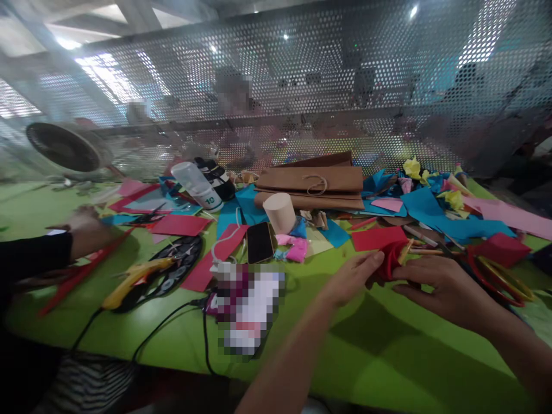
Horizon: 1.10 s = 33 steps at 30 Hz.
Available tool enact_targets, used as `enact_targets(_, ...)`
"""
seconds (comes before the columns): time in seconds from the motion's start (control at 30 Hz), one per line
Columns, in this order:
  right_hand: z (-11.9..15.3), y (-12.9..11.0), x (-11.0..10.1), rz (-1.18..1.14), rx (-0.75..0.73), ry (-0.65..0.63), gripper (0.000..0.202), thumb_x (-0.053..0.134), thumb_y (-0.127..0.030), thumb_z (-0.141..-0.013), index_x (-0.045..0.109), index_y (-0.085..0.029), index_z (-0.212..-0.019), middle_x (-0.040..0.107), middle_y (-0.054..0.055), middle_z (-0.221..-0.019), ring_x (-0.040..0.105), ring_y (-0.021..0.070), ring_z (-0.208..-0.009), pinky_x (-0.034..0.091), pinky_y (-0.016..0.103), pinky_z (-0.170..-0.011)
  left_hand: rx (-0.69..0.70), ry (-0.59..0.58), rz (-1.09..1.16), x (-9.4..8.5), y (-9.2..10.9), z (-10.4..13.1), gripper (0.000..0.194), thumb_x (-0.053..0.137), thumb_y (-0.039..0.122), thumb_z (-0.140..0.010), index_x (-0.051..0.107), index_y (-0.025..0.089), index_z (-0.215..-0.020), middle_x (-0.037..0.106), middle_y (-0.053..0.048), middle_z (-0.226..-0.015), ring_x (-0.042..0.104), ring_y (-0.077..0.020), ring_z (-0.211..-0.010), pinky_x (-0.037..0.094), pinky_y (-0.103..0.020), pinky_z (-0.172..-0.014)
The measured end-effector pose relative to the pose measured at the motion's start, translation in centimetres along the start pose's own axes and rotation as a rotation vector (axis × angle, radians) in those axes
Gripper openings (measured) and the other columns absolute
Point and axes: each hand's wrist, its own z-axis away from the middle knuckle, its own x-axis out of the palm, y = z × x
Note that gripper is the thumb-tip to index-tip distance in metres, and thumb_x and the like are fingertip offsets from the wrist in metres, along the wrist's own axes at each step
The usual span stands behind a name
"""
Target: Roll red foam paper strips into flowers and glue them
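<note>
Over the right half of the bench (371, 368), the left hand (351, 279) and right hand (440, 284) are holding up a red curled piece (391, 260), the fingers of both pinching its opposite sides, probably to steady its rolled, paper-like layers; toward the far edge, stiff folded brown sheets (336, 177) are lying behind a smooth pale cylinder (280, 214).

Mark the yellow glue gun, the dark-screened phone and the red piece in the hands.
Yellow glue gun (135, 275): head view, mid-body.
Dark-screened phone (260, 244): head view, screen.
Red piece (390, 260): head view, curled side.
</note>
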Motion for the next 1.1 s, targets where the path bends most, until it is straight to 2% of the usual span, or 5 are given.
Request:
enact_targets(0.17, -0.1, 0.5, 0.6, 0.048, -0.097, 0.073, 0.011, 0.064, -0.024, -0.103, 0.076, -0.023, -0.102, 0.08, 0.003, -0.084, 0.073, 0.0163, -0.07, 0.045, 0.029, -0.065, 0.013, -0.001, 0.043, 0.1, -0.2, -0.1, 0.063, 0.055, 0.081, -0.087, 0.057, 0.018, -0.081, 0.055, 0.002, -0.068, 0.043, -0.0109, -0.061, 0.032, -0.027, -0.06)
enact_targets(0.47, 0.4, 0.8, 1.5, 0.046, -0.025, 0.097, 0.015, 0.062, -0.027, -0.104, 0.077, -0.025, -0.103, 0.08, 0.004, -0.085, 0.072, 0.0165, -0.071, 0.047, 0.028, -0.064, 0.025, 0.028, 0.013, 0.2, -0.1, 0.0, 0.061, 0.056, 0.078, -0.089, 0.06, 0.018, -0.083, 0.055, 0.001, -0.069, 0.042, -0.0109, -0.062, 0.031, -0.027, -0.061)
enact_targets(0.63, 0.2, 0.2, 1.5, -0.066, 0.094, 0.136, 0.012, 0.07, -0.029, -0.099, 0.074, -0.028, -0.11, 0.08, 0.0, -0.086, 0.073, 0.0159, -0.07, 0.052, 0.027, -0.066, 0.035, 0.082, -0.01, 0.2, 0.5, 0.2, 0.064, 0.057, 0.08, -0.088, 0.065, 0.016, -0.086, 0.053, 0.001, -0.071, 0.043, -0.0119, -0.064, 0.032, -0.027, -0.061)
enact_targets(0.8, 0.3, -0.1, 1.0, -0.197, 0.286, 0.238, 0.027, 0.079, -0.039, -0.091, 0.068, -0.026, -0.112, 0.062, -0.005, -0.069, 0.059, 0.0131, -0.057, 0.046, 0.024, -0.054, 0.038, 0.133, -0.05, 0.2, 0.4, 0.1, 0.064, 0.059, 0.075, -0.09, 0.072, 0.015, -0.105, 0.061, -0.003, -0.082, 0.048, -0.0138, -0.07, 0.037, -0.027, -0.064)
enact_targets(1.1, -0.1, 0.8, 1.2, -0.269, 0.293, 0.123, 0.02, 0.076, -0.041, -0.093, 0.074, -0.022, -0.1, 0.07, 0.003, -0.079, 0.06, 0.016, -0.064, 0.047, 0.026, -0.059, 0.027, 0.121, -0.031, 0.2, -0.2, 0.1, 0.063, 0.062, 0.07, -0.091, 0.074, 0.016, -0.12, 0.07, -0.008, -0.099, 0.056, -0.0155, -0.079, 0.044, -0.027, -0.072)
